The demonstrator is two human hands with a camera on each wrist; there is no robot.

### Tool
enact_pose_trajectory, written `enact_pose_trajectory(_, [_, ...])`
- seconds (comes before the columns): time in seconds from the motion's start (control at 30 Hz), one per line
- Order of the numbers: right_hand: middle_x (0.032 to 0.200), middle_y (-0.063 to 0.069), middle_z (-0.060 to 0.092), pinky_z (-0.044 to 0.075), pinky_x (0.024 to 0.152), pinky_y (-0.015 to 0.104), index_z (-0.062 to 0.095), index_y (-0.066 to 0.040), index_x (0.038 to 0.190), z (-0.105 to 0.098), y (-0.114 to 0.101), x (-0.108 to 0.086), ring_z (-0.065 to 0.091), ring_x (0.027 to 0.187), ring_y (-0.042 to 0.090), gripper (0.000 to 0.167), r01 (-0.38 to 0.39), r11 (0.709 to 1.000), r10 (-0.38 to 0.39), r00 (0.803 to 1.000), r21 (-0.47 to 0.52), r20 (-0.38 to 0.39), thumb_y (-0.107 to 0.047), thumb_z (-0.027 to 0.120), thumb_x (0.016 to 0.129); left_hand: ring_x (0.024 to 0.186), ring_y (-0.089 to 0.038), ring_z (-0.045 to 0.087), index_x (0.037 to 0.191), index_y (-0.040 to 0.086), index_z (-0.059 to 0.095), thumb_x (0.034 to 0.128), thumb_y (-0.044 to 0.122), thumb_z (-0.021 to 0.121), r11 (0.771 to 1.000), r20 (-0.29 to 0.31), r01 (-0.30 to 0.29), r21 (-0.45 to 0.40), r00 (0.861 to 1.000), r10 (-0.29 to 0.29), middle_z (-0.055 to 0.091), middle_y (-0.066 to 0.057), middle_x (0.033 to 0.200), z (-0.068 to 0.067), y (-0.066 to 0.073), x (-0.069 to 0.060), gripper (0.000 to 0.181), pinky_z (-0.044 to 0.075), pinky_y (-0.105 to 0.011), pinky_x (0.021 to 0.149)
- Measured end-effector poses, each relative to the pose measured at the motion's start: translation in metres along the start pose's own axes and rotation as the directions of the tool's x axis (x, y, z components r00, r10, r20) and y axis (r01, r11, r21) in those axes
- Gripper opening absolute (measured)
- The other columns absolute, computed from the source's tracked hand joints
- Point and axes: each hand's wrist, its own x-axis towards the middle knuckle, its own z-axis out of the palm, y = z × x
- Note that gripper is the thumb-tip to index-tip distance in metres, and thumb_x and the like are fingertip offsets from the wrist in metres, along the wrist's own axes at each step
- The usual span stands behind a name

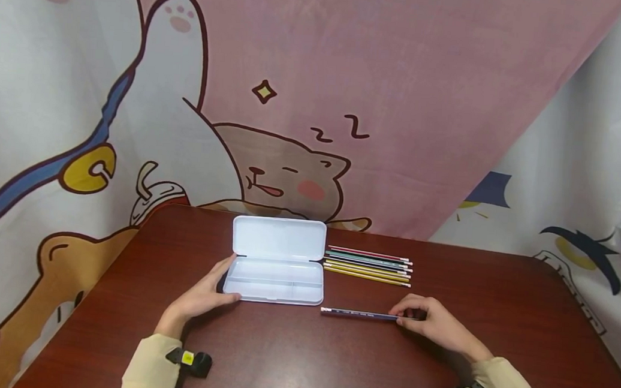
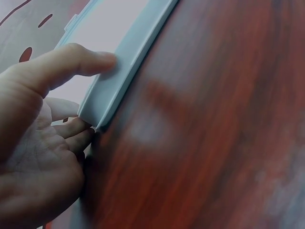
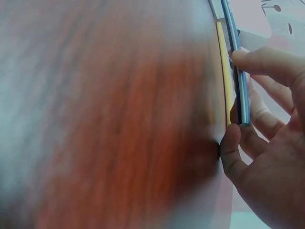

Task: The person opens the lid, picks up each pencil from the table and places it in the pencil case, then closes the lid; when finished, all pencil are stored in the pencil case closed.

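A white pencil case lies open on the table, its lid tilted back at the far side. My left hand grips the case's left end; in the left wrist view the thumb lies on the near rim and the other fingers are at the end wall. To the right of the case, my right hand pinches a dark blue pencil by its right end. Its white eraser points left, toward the case. The right wrist view shows the held pencil between thumb and fingers, with a flat end.
Several pencils, red, green, dark and yellow, lie side by side right of the case, erasers to the right. Dividers split the case's tray. A cartoon-printed cloth hangs behind the brown table.
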Motion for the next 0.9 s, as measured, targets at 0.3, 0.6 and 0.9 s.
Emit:
enact_pose_trajectory(0.3, [0.091,-0.006,0.065,0.047,0.064,0.026,0.074,-0.017,0.101,0.007,-0.002,0.013,0.056,0.077,0.011,0.017,-0.053,0.999,0.053,0.998,0.012,-0.028,-0.006,0.069,0.089,0.141,-0.040,0.011,0.154,0.007,0.019,0.0801,0.015,0.077,0.999,-0.020,0.035,-0.037,0.999,-0.036,0.014,-0.023,0.156,0.000,0.001,0.000,0.094,0.010,-0.063,0.108])
enact_pose_trajectory(0.6, [0.090,0.003,0.067,0.048,0.064,0.026,0.073,-0.012,0.103,0.016,-0.009,0.031,0.058,0.079,0.013,0.016,-0.058,0.998,0.061,0.994,0.035,-0.087,-0.006,0.067,0.090,0.140,-0.041,0.015,0.153,0.006,0.021,0.0794,0.012,0.077,0.999,-0.035,0.028,-0.039,0.999,-0.029,0.017,-0.024,0.154,0.000,0.000,0.000,0.093,0.013,-0.065,0.107])
enact_pose_trajectory(0.9, [0.099,0.002,0.069,0.047,0.068,0.026,0.074,-0.008,0.105,0.025,-0.010,0.044,0.058,0.086,0.012,0.018,-0.094,0.995,0.095,0.985,0.012,-0.144,-0.003,0.069,0.088,0.140,-0.040,0.014,0.153,0.007,0.023,0.0795,0.014,0.077,0.999,-0.033,0.029,-0.037,0.999,-0.031,0.017,-0.024,0.154,-0.001,0.002,0.000,0.092,0.011,-0.063,0.108])
